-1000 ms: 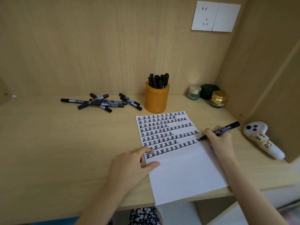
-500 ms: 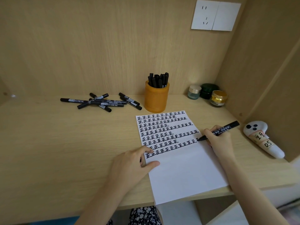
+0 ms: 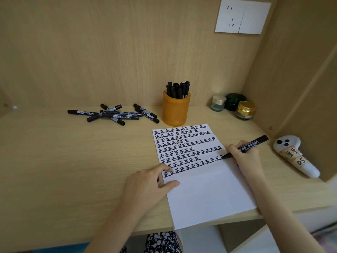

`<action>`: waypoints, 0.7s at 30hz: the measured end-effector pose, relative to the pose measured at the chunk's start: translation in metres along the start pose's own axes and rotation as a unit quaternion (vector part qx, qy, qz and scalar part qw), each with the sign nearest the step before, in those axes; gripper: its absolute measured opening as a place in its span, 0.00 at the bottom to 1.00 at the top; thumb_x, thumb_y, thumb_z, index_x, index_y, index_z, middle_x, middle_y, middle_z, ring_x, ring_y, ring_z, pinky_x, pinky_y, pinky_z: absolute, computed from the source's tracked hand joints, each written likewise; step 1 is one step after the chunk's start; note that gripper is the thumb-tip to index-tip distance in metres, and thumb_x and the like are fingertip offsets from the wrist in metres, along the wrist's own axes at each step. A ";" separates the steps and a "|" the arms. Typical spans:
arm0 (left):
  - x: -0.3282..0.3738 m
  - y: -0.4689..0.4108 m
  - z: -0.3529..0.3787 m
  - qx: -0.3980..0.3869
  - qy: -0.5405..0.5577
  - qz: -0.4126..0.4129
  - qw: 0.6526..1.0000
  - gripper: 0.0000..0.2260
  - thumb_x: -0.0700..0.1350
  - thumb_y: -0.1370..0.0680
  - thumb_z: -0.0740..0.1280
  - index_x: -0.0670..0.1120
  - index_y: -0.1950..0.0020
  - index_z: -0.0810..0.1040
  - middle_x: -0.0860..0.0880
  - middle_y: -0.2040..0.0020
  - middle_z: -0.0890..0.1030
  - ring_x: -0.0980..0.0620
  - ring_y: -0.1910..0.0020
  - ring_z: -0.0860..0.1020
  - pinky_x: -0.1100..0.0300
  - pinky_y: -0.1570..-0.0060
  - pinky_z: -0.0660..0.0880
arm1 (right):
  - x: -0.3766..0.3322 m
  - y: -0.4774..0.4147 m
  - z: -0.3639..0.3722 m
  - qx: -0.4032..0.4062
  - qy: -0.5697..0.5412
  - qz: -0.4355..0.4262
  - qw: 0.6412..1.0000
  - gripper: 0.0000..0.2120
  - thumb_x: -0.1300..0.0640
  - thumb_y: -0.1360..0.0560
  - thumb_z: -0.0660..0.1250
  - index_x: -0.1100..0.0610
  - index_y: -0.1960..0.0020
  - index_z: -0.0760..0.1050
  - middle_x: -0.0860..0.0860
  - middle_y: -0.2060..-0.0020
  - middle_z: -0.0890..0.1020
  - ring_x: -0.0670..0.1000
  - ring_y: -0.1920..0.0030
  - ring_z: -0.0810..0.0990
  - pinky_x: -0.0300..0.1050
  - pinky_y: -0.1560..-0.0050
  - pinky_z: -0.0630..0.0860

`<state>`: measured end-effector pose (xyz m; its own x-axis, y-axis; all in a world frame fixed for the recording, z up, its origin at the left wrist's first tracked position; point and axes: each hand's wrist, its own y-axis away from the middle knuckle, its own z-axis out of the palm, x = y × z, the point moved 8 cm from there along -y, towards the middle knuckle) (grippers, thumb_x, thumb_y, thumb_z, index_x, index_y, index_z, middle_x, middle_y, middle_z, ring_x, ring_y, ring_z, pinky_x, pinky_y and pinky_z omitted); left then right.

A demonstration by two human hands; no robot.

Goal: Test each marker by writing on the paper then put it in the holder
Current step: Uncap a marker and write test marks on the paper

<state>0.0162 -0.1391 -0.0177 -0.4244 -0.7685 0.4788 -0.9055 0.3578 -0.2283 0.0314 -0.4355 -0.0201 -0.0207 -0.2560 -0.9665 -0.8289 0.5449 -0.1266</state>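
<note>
A white sheet of paper [image 3: 206, 190] lies on the wooden desk [image 3: 73, 161], its upper half filled with rows of black characters. My right hand [image 3: 245, 157] grips a black marker [image 3: 252, 144], whose tip touches the paper at the right end of a written row. My left hand [image 3: 147, 183] presses the paper's left edge, fingers spread over the lowest row. An orange holder [image 3: 175, 111] behind the paper contains several black markers. A pile of several loose black markers [image 3: 113, 115] lies to the holder's left.
Three small jars [image 3: 233, 105] stand at the back right corner. A white controller [image 3: 295, 155] with labels lies against the right side wall. The paper's lower edge overhangs the desk front. A wall socket [image 3: 242, 17] sits on the back panel.
My right hand has shifted slightly, moving the marker tip a little on the same row end. My left hand has stayed put on the paper.
</note>
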 end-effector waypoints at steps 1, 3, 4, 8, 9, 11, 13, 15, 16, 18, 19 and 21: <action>0.000 0.000 0.000 -0.001 0.000 -0.001 1.000 0.21 0.70 0.30 0.60 0.62 0.42 0.72 0.56 0.70 0.73 0.62 0.65 0.78 0.64 0.63 0.76 | 0.000 0.000 0.000 0.001 0.002 0.000 1.000 0.13 0.64 0.28 0.67 0.57 0.67 0.67 0.53 0.73 0.69 0.50 0.71 0.66 0.45 0.67 0.62; 0.000 0.000 0.000 -0.003 -0.001 -0.003 1.000 0.20 0.70 0.30 0.60 0.63 0.42 0.72 0.56 0.70 0.73 0.62 0.64 0.78 0.65 0.63 0.75 | -0.001 0.000 -0.001 0.008 -0.001 -0.001 1.000 0.13 0.65 0.28 0.67 0.56 0.67 0.67 0.53 0.73 0.69 0.50 0.72 0.66 0.45 0.68 0.63; 0.000 0.000 0.000 -0.003 0.000 -0.004 1.000 0.20 0.70 0.30 0.60 0.63 0.42 0.72 0.56 0.70 0.73 0.62 0.64 0.78 0.66 0.64 0.74 | -0.002 0.001 -0.003 0.015 -0.003 -0.003 1.000 0.13 0.65 0.28 0.67 0.56 0.67 0.67 0.53 0.73 0.69 0.49 0.72 0.67 0.44 0.68 0.64; 0.000 0.000 0.000 -0.004 0.000 -0.006 1.000 0.20 0.70 0.30 0.60 0.63 0.43 0.73 0.56 0.70 0.74 0.61 0.66 0.77 0.67 0.65 0.74 | -0.005 0.002 -0.009 0.043 0.000 -0.011 0.999 0.14 0.67 0.28 0.66 0.58 0.68 0.66 0.52 0.72 0.69 0.43 0.75 0.67 0.33 0.75 0.63; 0.000 0.000 0.000 -0.005 0.000 -0.006 1.000 0.20 0.70 0.30 0.60 0.63 0.43 0.73 0.56 0.69 0.75 0.60 0.67 0.77 0.66 0.65 0.74 | -0.004 0.002 -0.009 0.044 0.001 -0.011 0.999 0.14 0.67 0.28 0.66 0.58 0.68 0.66 0.52 0.72 0.69 0.46 0.73 0.68 0.33 0.75 0.64; 0.000 0.000 0.001 -0.008 0.000 -0.006 1.000 0.20 0.70 0.30 0.59 0.62 0.42 0.72 0.56 0.67 0.76 0.60 0.66 0.77 0.64 0.63 0.75 | -0.004 0.002 -0.009 0.042 0.000 -0.009 0.999 0.14 0.67 0.28 0.66 0.58 0.68 0.66 0.53 0.72 0.70 0.50 0.70 0.68 0.37 0.72 0.65; 0.000 0.000 0.001 -0.010 -0.004 -0.007 1.000 0.20 0.70 0.30 0.59 0.62 0.42 0.72 0.56 0.67 0.76 0.60 0.66 0.76 0.63 0.63 0.76 | -0.003 0.002 -0.008 0.041 -0.003 -0.005 0.999 0.14 0.67 0.28 0.66 0.57 0.68 0.66 0.54 0.72 0.70 0.51 0.70 0.68 0.42 0.70 0.65; 0.000 0.000 0.001 -0.010 -0.009 -0.006 1.000 0.20 0.70 0.29 0.59 0.63 0.42 0.72 0.56 0.67 0.76 0.60 0.67 0.76 0.63 0.63 0.76 | -0.003 0.002 -0.009 0.041 -0.011 0.000 0.999 0.14 0.66 0.28 0.66 0.57 0.68 0.66 0.53 0.72 0.70 0.50 0.70 0.67 0.43 0.69 0.64; 0.000 0.000 0.001 -0.009 -0.010 -0.005 1.000 0.20 0.70 0.29 0.59 0.62 0.42 0.72 0.56 0.67 0.76 0.60 0.67 0.76 0.63 0.63 0.76 | -0.002 0.002 -0.010 0.044 -0.020 0.006 0.999 0.14 0.66 0.28 0.66 0.57 0.68 0.66 0.52 0.73 0.69 0.50 0.71 0.67 0.43 0.69 0.64; 0.001 0.000 0.000 -0.009 -0.013 0.000 1.000 0.20 0.69 0.29 0.59 0.62 0.42 0.72 0.56 0.68 0.76 0.60 0.69 0.75 0.63 0.64 0.75 | 0.000 0.001 -0.012 0.053 -0.054 0.017 0.997 0.14 0.65 0.28 0.66 0.55 0.69 0.66 0.50 0.74 0.68 0.49 0.72 0.66 0.43 0.68 0.63; 0.001 0.001 -0.001 -0.007 -0.012 0.001 1.000 0.19 0.68 0.28 0.59 0.62 0.42 0.72 0.55 0.68 0.75 0.60 0.70 0.74 0.64 0.66 0.74 | 0.000 0.001 -0.013 0.056 -0.073 0.017 0.996 0.16 0.65 0.27 0.66 0.54 0.69 0.65 0.48 0.76 0.67 0.48 0.73 0.65 0.42 0.68 0.63; 0.003 0.002 -0.004 0.009 0.013 0.006 1.000 0.17 0.65 0.27 0.61 0.60 0.43 0.73 0.56 0.70 0.72 0.60 0.70 0.72 0.67 0.67 0.70 | -0.006 0.003 -0.012 0.048 -0.102 0.006 0.994 0.17 0.62 0.25 0.68 0.54 0.69 0.65 0.44 0.79 0.67 0.45 0.76 0.64 0.39 0.70 0.64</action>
<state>0.0131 -0.1386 -0.0136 -0.4362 -0.7500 0.4971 -0.8998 0.3583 -0.2489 0.0226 -0.4423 -0.0121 0.0923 -0.0875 -0.9919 -0.7723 0.6225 -0.1268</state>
